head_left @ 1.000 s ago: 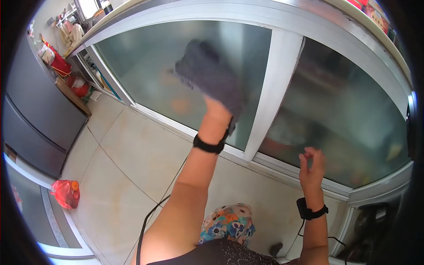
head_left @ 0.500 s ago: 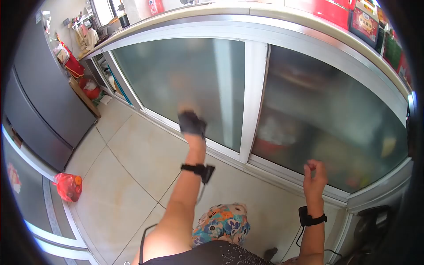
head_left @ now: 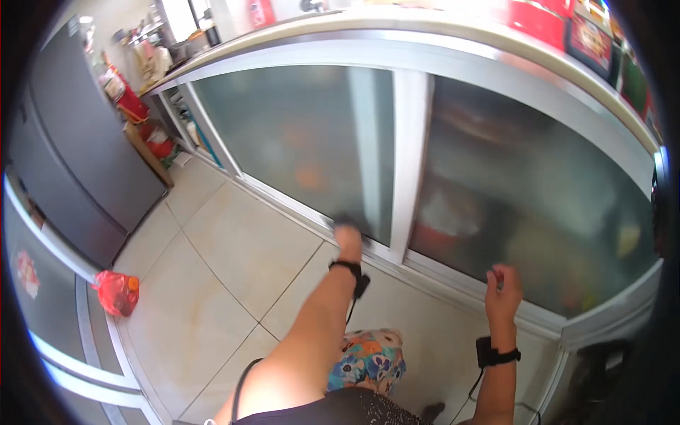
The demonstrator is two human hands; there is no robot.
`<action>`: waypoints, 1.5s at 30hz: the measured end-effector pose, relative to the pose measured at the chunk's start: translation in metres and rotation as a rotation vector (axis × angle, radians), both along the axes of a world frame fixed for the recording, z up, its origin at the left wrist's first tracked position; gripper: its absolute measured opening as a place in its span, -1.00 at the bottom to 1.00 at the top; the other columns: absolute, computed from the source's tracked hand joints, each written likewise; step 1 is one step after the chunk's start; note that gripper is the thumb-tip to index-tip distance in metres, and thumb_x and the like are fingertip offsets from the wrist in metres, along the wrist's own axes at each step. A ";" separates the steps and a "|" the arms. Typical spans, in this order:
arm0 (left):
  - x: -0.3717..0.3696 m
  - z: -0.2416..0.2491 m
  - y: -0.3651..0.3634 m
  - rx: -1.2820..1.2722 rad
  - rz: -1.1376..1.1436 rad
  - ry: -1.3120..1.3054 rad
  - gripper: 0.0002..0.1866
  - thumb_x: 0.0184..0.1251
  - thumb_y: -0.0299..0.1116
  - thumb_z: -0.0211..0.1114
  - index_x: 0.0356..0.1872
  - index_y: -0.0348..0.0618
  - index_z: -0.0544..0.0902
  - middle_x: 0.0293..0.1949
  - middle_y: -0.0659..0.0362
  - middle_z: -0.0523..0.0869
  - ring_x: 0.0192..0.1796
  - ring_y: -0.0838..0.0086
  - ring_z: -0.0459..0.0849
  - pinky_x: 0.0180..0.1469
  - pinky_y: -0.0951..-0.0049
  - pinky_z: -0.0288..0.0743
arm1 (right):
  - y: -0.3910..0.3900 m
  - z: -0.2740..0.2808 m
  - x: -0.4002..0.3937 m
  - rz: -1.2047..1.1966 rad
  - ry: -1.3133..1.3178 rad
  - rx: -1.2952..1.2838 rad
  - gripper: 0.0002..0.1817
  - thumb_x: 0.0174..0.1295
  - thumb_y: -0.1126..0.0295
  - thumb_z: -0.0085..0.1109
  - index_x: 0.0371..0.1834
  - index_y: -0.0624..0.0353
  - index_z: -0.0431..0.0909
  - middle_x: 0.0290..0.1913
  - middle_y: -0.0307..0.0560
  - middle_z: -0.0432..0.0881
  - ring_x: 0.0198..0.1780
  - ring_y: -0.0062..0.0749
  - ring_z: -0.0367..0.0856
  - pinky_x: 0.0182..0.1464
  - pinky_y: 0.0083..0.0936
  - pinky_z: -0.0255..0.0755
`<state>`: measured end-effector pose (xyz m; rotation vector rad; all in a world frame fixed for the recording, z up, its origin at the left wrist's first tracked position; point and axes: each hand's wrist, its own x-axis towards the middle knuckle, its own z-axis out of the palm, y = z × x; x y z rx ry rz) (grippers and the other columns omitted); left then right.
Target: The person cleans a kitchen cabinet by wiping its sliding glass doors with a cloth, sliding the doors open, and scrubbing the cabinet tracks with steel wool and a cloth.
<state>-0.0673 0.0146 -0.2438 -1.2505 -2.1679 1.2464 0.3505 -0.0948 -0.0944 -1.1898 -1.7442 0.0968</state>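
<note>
My left hand [head_left: 347, 239] is closed on a dark grey cloth [head_left: 346, 222], blurred by motion, at the lower edge of the left frosted glass door [head_left: 297, 134]. The cloth appears pressed to the pane just above the white frame; its outline is partly hidden behind the hand. My right hand [head_left: 503, 294] hangs in front of the lower part of the right glass door [head_left: 538, 191], its fingers curled in loosely with nothing seen in them. Each wrist wears a black strap with a small box and a cable.
A counter edge [head_left: 397, 21] runs above the doors, with a red container [head_left: 540, 21] and bottles at right. A grey fridge [head_left: 88, 142] stands left. A red plastic bag [head_left: 117, 294] hangs by a sliding door. Tiled floor [head_left: 234, 255] lies below.
My left hand with the cloth has moved down and to the right along the left pane, toward the middle frame. The right hand has barely moved. The view has shifted slightly.
</note>
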 end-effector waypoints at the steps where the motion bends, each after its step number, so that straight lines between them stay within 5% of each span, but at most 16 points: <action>1: 0.003 -0.024 -0.020 0.415 0.033 -0.732 -0.61 0.41 -0.16 0.10 0.13 -0.06 0.68 0.15 0.04 0.68 0.19 0.16 0.63 0.18 0.20 0.50 | 0.003 -0.007 0.006 -0.011 -0.029 -0.012 -0.87 0.17 0.55 0.29 -0.26 0.16 0.53 -0.37 -0.10 0.57 -0.35 -0.26 0.56 -0.23 -0.37 0.43; 3: 0.019 -0.076 -0.058 0.541 0.023 -1.268 -0.63 0.25 -0.19 0.22 -0.02 -0.12 0.74 0.06 -0.03 0.73 0.09 0.14 0.71 0.05 0.20 0.60 | 0.005 -0.009 0.013 -0.016 -0.078 -0.027 -0.87 0.18 0.55 0.28 -0.26 0.16 0.53 -0.37 -0.10 0.57 -0.35 -0.26 0.56 -0.22 -0.37 0.43; 6: -0.014 -0.167 -0.069 0.213 -0.214 -1.473 -0.71 0.09 -0.19 0.29 -0.23 -0.09 0.80 -0.08 -0.07 0.77 -0.02 0.12 0.75 -0.03 0.18 0.61 | 0.008 -0.013 0.024 -0.026 -0.117 -0.093 -0.88 0.19 0.54 0.28 -0.25 0.15 0.54 -0.34 -0.10 0.59 -0.34 -0.26 0.57 -0.21 -0.36 0.45; 8: 0.020 0.055 -0.137 -0.119 -0.216 -1.013 -0.74 0.09 -0.22 0.27 -0.36 -0.16 0.79 -0.20 -0.07 0.79 -0.13 0.05 0.76 -0.10 0.12 0.62 | 0.009 -0.023 0.024 -0.068 -0.092 -0.122 -0.88 0.18 0.54 0.28 -0.25 0.15 0.55 -0.32 -0.10 0.60 -0.33 -0.26 0.58 -0.20 -0.36 0.46; 12: 0.029 0.114 -0.117 0.184 -0.196 -1.338 -0.65 0.32 -0.22 0.15 -0.11 -0.28 0.73 -0.10 -0.07 0.78 -0.08 0.10 0.76 -0.02 0.19 0.62 | 0.000 -0.032 -0.011 0.190 0.218 -0.381 -0.65 0.12 0.46 0.39 -0.02 0.16 0.55 -0.21 -0.11 0.64 -0.21 -0.38 0.64 -0.09 -0.44 0.52; 14: 0.081 0.140 -0.122 0.529 0.082 -2.337 -0.68 0.42 -0.29 0.13 -0.03 -0.31 0.68 -0.15 0.02 0.78 -0.12 0.30 0.77 -0.04 0.28 0.63 | -0.020 -0.014 -0.051 0.353 0.368 -0.428 -0.55 0.09 0.45 0.43 0.06 0.15 0.52 -0.19 -0.09 0.65 -0.16 -0.36 0.64 -0.04 -0.44 0.52; 16: 0.135 0.184 -0.127 0.435 0.360 -2.738 -0.72 0.47 -0.32 0.15 -0.03 -0.32 0.67 -0.24 0.11 0.76 -0.22 0.47 0.72 -0.16 0.39 0.60 | -0.032 -0.014 -0.082 0.367 0.431 -0.391 -0.55 0.09 0.45 0.43 0.07 0.16 0.52 -0.15 -0.07 0.64 -0.12 -0.33 0.63 -0.02 -0.42 0.51; 17: 0.148 0.179 -0.118 0.415 0.369 -2.741 -0.72 0.47 -0.32 0.15 -0.03 -0.32 0.67 -0.24 0.11 0.76 -0.22 0.47 0.72 -0.16 0.39 0.60 | -0.035 -0.020 -0.082 0.401 0.487 -0.356 -0.55 0.10 0.45 0.43 0.07 0.16 0.53 -0.11 -0.05 0.63 -0.08 -0.31 0.62 0.01 -0.41 0.49; 19: 0.158 0.176 -0.102 0.089 -0.338 -2.288 -0.74 0.45 -0.30 0.23 -0.06 -0.31 0.67 -0.30 0.14 0.74 -0.28 0.51 0.64 -0.24 0.50 0.52 | -0.028 -0.012 -0.067 0.282 0.457 -0.422 -0.58 0.10 0.47 0.40 0.06 0.18 0.55 -0.08 -0.02 0.61 -0.03 -0.28 0.60 0.04 -0.39 0.48; 20: 0.160 0.189 -0.102 0.080 -0.336 -2.297 -0.74 0.45 -0.30 0.23 -0.06 -0.31 0.67 -0.30 0.14 0.74 -0.28 0.51 0.64 -0.24 0.50 0.52 | -0.018 -0.004 -0.059 0.177 0.430 -0.481 -0.61 0.11 0.49 0.37 0.04 0.19 0.57 -0.05 0.02 0.59 0.01 -0.26 0.58 0.08 -0.37 0.46; 24: 0.150 0.229 -0.098 1.106 -0.514 -2.095 -0.77 0.32 -0.32 0.41 -0.21 -0.26 0.59 -0.38 0.27 0.60 -0.36 0.67 0.48 -0.40 0.57 0.37 | 0.027 0.142 -0.048 0.131 0.130 0.415 -0.52 -0.11 0.70 0.02 -0.03 0.23 0.62 -0.04 0.09 0.55 0.04 -0.08 0.55 0.10 -0.35 0.45; 28: 0.144 0.227 -0.078 1.480 -0.533 -1.723 -0.63 0.18 -0.29 0.52 -0.22 -0.19 0.48 -0.47 0.30 0.45 -0.45 0.63 0.38 -0.42 0.53 0.33 | 0.077 0.210 -0.075 -0.040 -0.124 0.842 -0.49 -0.12 0.63 0.11 0.01 0.09 0.64 0.10 0.00 0.52 0.06 -0.10 0.55 0.03 -0.30 0.47; 31: 0.149 0.203 -0.071 1.539 -0.568 -1.486 -0.50 0.07 -0.30 0.58 -0.14 -0.12 0.39 -0.48 0.26 0.37 -0.49 0.52 0.37 -0.41 0.49 0.36 | 0.098 0.144 -0.101 0.007 -0.532 0.764 -0.45 0.00 0.42 0.24 0.18 -0.06 0.55 0.23 -0.11 0.49 0.09 -0.18 0.57 -0.15 -0.32 0.50; 34: 0.142 0.191 -0.071 1.580 -0.503 -1.478 -0.50 0.06 -0.29 0.58 -0.14 -0.12 0.39 -0.48 0.26 0.37 -0.49 0.51 0.38 -0.39 0.46 0.38 | 0.096 -0.017 -0.091 0.283 -0.954 0.327 -0.51 0.25 0.29 0.11 0.29 -0.06 0.48 0.20 -0.22 0.53 0.06 -0.35 0.59 -0.24 -0.43 0.50; 37: 0.136 0.188 -0.068 1.587 -0.556 -1.455 -0.50 0.06 -0.29 0.58 -0.13 -0.14 0.40 -0.43 0.24 0.40 -0.46 0.50 0.40 -0.37 0.45 0.39 | 0.095 -0.096 -0.038 0.475 -1.250 0.336 -0.63 0.25 0.29 0.08 0.12 0.00 0.60 0.04 -0.25 0.59 -0.06 -0.43 0.55 -0.25 -0.42 0.47; 45: 0.105 0.171 -0.058 1.703 -0.628 -1.339 -0.54 0.07 -0.36 0.57 -0.12 -0.21 0.47 -0.31 0.19 0.47 -0.35 0.46 0.49 -0.26 0.45 0.41 | 0.118 0.180 -0.094 0.072 -0.535 0.983 -0.60 0.05 0.36 0.22 0.03 0.01 0.63 0.11 -0.23 0.60 0.21 -0.25 0.53 -0.03 -0.29 0.43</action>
